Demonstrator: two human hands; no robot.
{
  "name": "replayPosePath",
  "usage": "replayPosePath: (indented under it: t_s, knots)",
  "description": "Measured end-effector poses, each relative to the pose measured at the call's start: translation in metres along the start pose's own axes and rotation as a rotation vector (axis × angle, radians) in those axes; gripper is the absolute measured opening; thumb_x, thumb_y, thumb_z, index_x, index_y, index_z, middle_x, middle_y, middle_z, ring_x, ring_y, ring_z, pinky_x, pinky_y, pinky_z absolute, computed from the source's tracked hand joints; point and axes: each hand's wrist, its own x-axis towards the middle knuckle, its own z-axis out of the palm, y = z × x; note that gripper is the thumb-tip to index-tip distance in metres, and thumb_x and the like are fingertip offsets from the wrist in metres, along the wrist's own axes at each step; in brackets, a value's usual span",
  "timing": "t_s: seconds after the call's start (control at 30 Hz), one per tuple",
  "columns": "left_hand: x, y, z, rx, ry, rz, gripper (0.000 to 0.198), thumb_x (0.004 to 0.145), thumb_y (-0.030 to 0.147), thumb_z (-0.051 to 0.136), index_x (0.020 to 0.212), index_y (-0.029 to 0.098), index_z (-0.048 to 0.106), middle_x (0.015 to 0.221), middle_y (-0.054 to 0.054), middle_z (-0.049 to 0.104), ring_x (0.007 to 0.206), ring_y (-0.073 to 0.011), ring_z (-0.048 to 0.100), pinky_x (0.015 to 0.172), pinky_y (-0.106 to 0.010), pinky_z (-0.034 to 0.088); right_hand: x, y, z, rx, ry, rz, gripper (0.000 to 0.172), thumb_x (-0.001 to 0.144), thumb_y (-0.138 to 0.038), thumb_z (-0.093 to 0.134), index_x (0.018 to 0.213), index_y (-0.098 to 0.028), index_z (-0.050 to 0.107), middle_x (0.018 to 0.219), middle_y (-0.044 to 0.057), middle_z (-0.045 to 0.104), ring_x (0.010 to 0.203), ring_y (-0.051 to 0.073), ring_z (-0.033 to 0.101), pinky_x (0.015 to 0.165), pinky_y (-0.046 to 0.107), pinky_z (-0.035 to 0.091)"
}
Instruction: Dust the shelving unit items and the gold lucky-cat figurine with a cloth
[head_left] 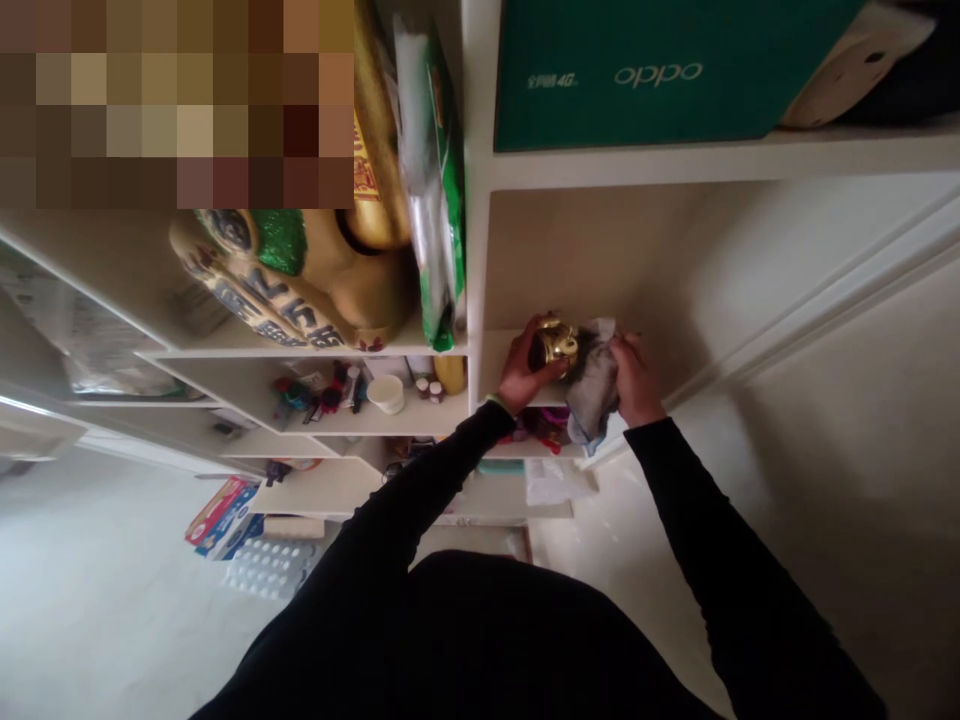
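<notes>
Fingers (627, 350) of both hands are bent in a grip. The white shelf (478, 180) bears a green box (637, 105) at the right and a gold figure (330, 285) at the left. Near the shelf's right part, the right hand (639, 382) holds a grey cloth (592, 375); beside it, the left hand (517, 375) holds a small gold ornament (559, 345).

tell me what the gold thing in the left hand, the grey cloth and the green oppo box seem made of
Gold ornament: shiny, perhaps metal or gold-coated ceramic or plastic; bright highlights show polish, not substance.
Grey cloth: soft, matte fabric, probably, as it hangs in limp folds.
Green oppo box: likely printed cardboard, judging by its flat face, straight edges and pale lettering.
</notes>
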Motion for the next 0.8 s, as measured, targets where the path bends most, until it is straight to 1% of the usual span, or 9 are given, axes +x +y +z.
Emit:
replayPosePath:
  t_s: [0.1,0.17,0.23,0.37,0.47,0.53,0.6,0.7,0.8]
  knots:
    - [0.0,0.001,-0.002,0.032,-0.002,0.0,0.11,0.076,0.08,0.087,0.164,0.025,0.052,0.165,-0.019,0.055,0.159,-0.0433,0.047,0.136,-0.059,0.035,0.024,-0.014,0.009,-0.018,-0.1,-0.015,0.041,0.099,-0.059,0.055,0.106,-0.027,0.078,0.119,0.01,0.083,0.121,0.029,0.075,0.114,0.046,0.056]
    - [0.0,0.002,-0.003,0.048,-0.011,-0.005,0.106,0.076,0.08,0.088,0.161,0.024,0.055,0.163,-0.018,0.056,0.158,-0.0437,0.048,0.136,-0.061,0.035,0.034,-0.019,0.016,-0.056,-0.174,-0.027,0.038,0.099,-0.06,0.059,0.102,-0.028,0.078,0.114,0.009,0.083,0.117,0.029,0.075,0.111,0.044,0.057]
    - [-0.001,0.003,-0.003,0.061,-0.016,-0.019,0.106,0.076,0.08,0.087,0.16,0.023,0.055,0.163,-0.018,0.055,0.158,-0.0434,0.048,0.136,-0.06,0.035,0.04,-0.019,0.021,-0.088,-0.215,-0.04,0.035,0.099,-0.059,0.06,0.098,-0.028,0.076,0.11,0.009,0.081,0.114,0.029,0.075,0.108,0.043,0.057]
    - [-0.001,0.003,-0.004,0.057,-0.024,-0.022,0.103,0.078,0.079,0.087,0.157,0.021,0.056,0.163,-0.019,0.055,0.159,-0.044,0.046,0.137,-0.057,0.034,0.047,-0.013,0.027,-0.066,-0.207,-0.02,0.03,0.096,-0.057,0.062,0.095,-0.029,0.071,0.102,0.005,0.079,0.107,0.028,0.074,0.103,0.043,0.058]
    - [0.001,0.004,-0.003,0.032,-0.009,-0.012,0.108,0.075,0.082,0.088,0.158,0.021,0.056,0.163,-0.02,0.055,0.158,-0.0457,0.046,0.137,-0.058,0.033,0.047,-0.013,0.031,0.0,-0.189,0.036,0.031,0.092,-0.059,0.066,0.094,-0.028,0.069,0.1,0.003,0.079,0.104,0.026,0.073,0.101,0.041,0.058]
    - [0.002,0.004,-0.002,0.028,-0.002,-0.005,0.112,0.072,0.084,0.088,0.159,0.021,0.056,0.161,-0.02,0.056,0.159,-0.0458,0.046,0.138,-0.059,0.032,0.041,-0.015,0.033,0.03,-0.149,0.041,0.032,0.093,-0.059,0.064,0.096,-0.027,0.068,0.101,0.004,0.079,0.104,0.026,0.072,0.1,0.04,0.059]
    - [0.002,0.004,-0.001,0.024,0.012,0.005,0.113,0.071,0.085,0.088,0.16,0.021,0.056,0.16,-0.02,0.058,0.158,-0.045,0.047,0.137,-0.059,0.031,0.029,-0.016,0.035,0.029,-0.086,0.024,0.032,0.095,-0.058,0.06,0.1,-0.027,0.068,0.103,0.005,0.078,0.105,0.026,0.071,0.102,0.041,0.058]
    - [0.003,0.004,0.0,0.008,0.031,0.008,0.116,0.07,0.085,0.089,0.163,0.025,0.054,0.159,-0.018,0.059,0.157,-0.0428,0.049,0.137,-0.057,0.032,0.001,-0.01,0.036,-0.028,0.011,0.01,0.031,0.1,-0.053,0.05,0.106,-0.027,0.066,0.106,0.007,0.077,0.106,0.027,0.071,0.105,0.045,0.058]
    - [0.002,0.004,0.0,-0.003,0.038,0.007,0.116,0.069,0.086,0.089,0.163,0.028,0.054,0.16,-0.017,0.059,0.157,-0.042,0.049,0.137,-0.056,0.031,-0.029,-0.001,0.037,-0.099,0.065,-0.003,0.031,0.1,-0.048,0.05,0.116,-0.026,0.065,0.119,0.012,0.075,0.115,0.03,0.069,0.112,0.051,0.055]
